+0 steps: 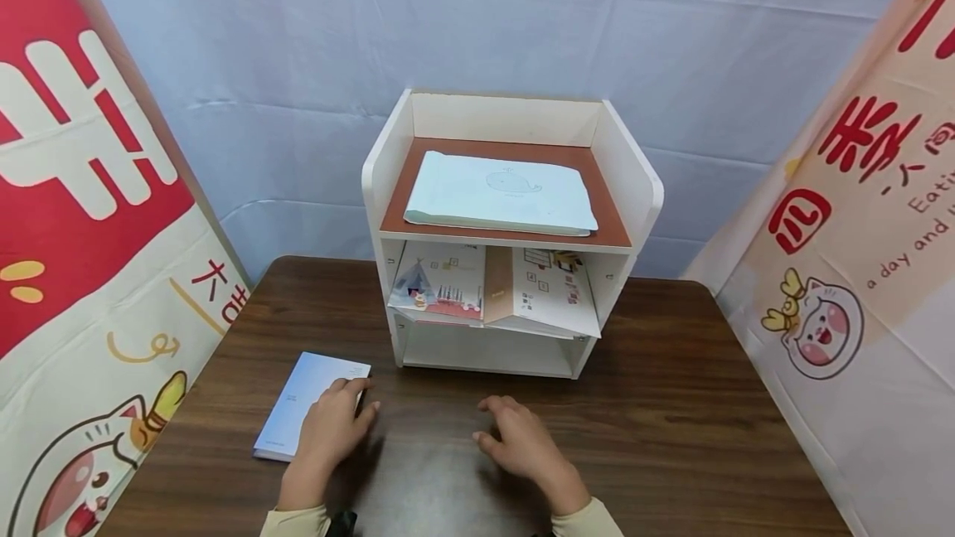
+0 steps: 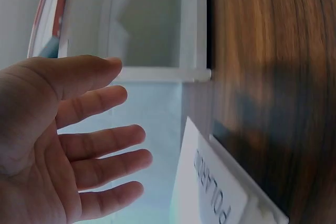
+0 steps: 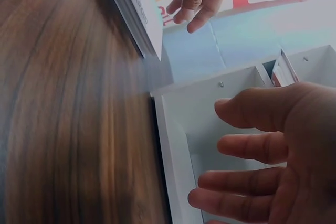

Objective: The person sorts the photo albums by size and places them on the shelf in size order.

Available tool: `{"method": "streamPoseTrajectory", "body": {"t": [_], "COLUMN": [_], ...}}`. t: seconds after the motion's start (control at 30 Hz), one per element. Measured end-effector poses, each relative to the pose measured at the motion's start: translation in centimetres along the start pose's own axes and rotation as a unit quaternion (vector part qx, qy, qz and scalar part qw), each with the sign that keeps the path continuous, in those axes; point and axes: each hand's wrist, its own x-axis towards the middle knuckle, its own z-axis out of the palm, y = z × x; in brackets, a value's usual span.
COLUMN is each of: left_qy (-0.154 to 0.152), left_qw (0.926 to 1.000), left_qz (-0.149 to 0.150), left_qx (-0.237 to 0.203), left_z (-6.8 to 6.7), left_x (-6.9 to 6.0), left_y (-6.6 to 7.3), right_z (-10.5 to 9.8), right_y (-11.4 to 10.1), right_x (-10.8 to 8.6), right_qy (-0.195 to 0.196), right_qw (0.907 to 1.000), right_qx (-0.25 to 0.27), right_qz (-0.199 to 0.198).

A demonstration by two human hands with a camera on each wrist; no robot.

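Note:
A light blue album [image 1: 297, 408] lies flat on the left of the table; its white edge reads POLAROID in both wrist views. Over its right side hovers my left hand [image 1: 332, 425], fingers spread and holding nothing. The left wrist view shows that hand's fingers [image 2: 107, 142] apart from the album [image 2: 212, 184]. My right hand [image 1: 522, 442] is above the table in front of the small white shelf [image 1: 488, 350], its fingers loosely extended with nothing in them. In the right wrist view, the fingers [image 3: 247, 182] appear in front of the shelf's lower compartment.
On the shelf's brown top lies a white sheet-like book [image 1: 507, 193] with a whale drawing. The middle level holds printed booklets or folders [image 1: 548, 292] that jut over its front edge. The dark wood table [image 1: 671, 404] extends right. Printed cloths hang on both sides.

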Motion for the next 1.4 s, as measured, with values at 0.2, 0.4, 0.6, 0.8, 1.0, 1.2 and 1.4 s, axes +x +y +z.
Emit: {"method": "streamPoseTrajectory", "body": {"t": [0.2, 0.4, 0.6, 0.8, 1.0, 1.2, 1.4], "left_qy": [-0.006, -0.002, 0.006, 0.015, 0.014, 0.010, 0.000], "left_qw": [0.9993, 0.9988, 0.9979, 0.9968, 0.9946, 0.9929, 0.9909], "left_qz": [-0.038, -0.048, -0.064, -0.078, -0.103, -0.118, -0.134], "left_qx": [-0.003, -0.011, -0.012, -0.008, -0.006, 0.001, 0.016], "left_z": [-0.7, -1.3, -2.0, -2.4, -2.5, -2.7, -3.2], "left_x": [-0.5, -1.0, -1.3, -1.7, -2.2, -2.4, -2.7], "left_y": [-1.8, -3.5, -4.8, -6.2, -7.6, -8.7, -9.7], "right_z": [0.5, 1.1, 2.0, 3.1, 4.4, 5.5, 6.3], "right_y": [-0.4, -0.4, -0.9, -1.5, -1.9, -2.4, -3.2], "right_x": [0.3, 0.6, 1.1, 1.5, 1.9, 2.4, 2.9], "right_qy": [-0.005, -0.004, -0.006, -0.011, -0.010, -0.005, -0.004], "right_qw": [0.9997, 0.9982, 0.9963, 0.9909, 0.9825, 0.9749, 0.9636], "right_qx": [0.022, 0.059, 0.085, 0.134, 0.186, 0.222, 0.265], "right_qz": [0.003, 0.005, -0.007, -0.008, 0.004, 0.019, 0.034]}}
